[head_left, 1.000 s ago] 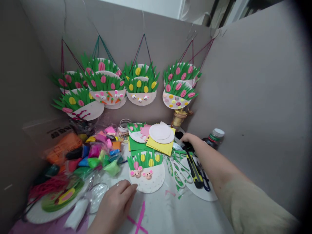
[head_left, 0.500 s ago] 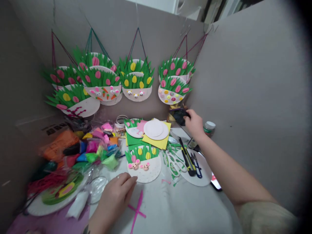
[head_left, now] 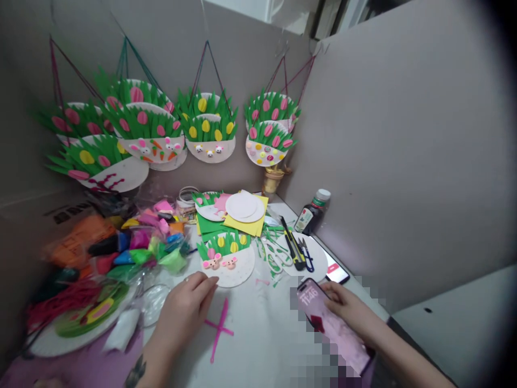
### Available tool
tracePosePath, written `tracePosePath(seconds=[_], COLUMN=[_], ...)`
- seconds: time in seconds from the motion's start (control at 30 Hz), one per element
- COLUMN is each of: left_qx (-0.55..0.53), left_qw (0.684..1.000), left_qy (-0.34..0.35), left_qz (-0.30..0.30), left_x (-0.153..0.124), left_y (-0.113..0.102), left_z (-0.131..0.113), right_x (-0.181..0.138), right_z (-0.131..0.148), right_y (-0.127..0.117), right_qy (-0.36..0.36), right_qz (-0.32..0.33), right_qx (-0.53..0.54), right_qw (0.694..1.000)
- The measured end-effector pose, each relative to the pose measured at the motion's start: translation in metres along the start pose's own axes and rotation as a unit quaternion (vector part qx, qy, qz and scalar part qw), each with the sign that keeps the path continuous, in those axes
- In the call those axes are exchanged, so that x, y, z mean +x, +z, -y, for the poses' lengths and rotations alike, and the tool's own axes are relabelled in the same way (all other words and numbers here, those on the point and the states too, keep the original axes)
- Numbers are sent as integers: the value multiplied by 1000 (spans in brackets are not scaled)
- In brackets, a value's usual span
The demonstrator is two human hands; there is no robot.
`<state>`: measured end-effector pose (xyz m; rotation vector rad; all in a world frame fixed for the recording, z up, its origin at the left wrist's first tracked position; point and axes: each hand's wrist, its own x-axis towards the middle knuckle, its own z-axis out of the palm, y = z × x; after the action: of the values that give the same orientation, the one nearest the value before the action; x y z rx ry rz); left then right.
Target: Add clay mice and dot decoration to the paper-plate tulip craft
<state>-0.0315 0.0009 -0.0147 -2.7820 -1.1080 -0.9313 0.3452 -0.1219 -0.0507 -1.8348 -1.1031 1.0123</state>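
Observation:
My right hand point(head_left: 350, 308) grips a phone point(head_left: 328, 323) with a lit pink screen, low at the right over the table. My left hand point(head_left: 183, 313) lies flat on the white table, fingers stretched out, its fingertips at the lower edge of a paper-plate basket point(head_left: 232, 264) with green grass, yellow and pink tulips and two pink mice. A pink paper cross point(head_left: 218, 330) lies just right of that hand.
Several finished tulip baskets point(head_left: 209, 132) hang on the grey back wall. Bags of coloured clay point(head_left: 137, 248) pile at the left. A plate point(head_left: 319, 260) holds a cutter and scissors; a dark bottle point(head_left: 313, 212) and a second phone point(head_left: 336, 272) sit by the right wall.
My right hand has come back from the far right corner toward me, bringing the phone with it. The view has swung right; my left hand stays put.

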Motion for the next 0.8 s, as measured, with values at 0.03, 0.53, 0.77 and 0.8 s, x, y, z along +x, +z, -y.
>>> tracePosePath(seconds=[0.03,0.53,0.77,0.8], left_qx=[1,-2,-2,-3], left_qw=[1000,1000,1000,1000], left_qy=[0,4,3,2], left_qz=[2,13,19,21], left_x=[0,0,0,-1], left_y=[0,4,4,4], left_z=[-1,1,1,1], right_x=[-1,21,33,35], right_z=[-3,8,2,1], right_y=[2,11,14,14], right_qy=[3,79,74,73], right_qz=[-16,-176,-210,-215], right_qx=[23,248,246,241], right_qw=[1000,949,943,944])
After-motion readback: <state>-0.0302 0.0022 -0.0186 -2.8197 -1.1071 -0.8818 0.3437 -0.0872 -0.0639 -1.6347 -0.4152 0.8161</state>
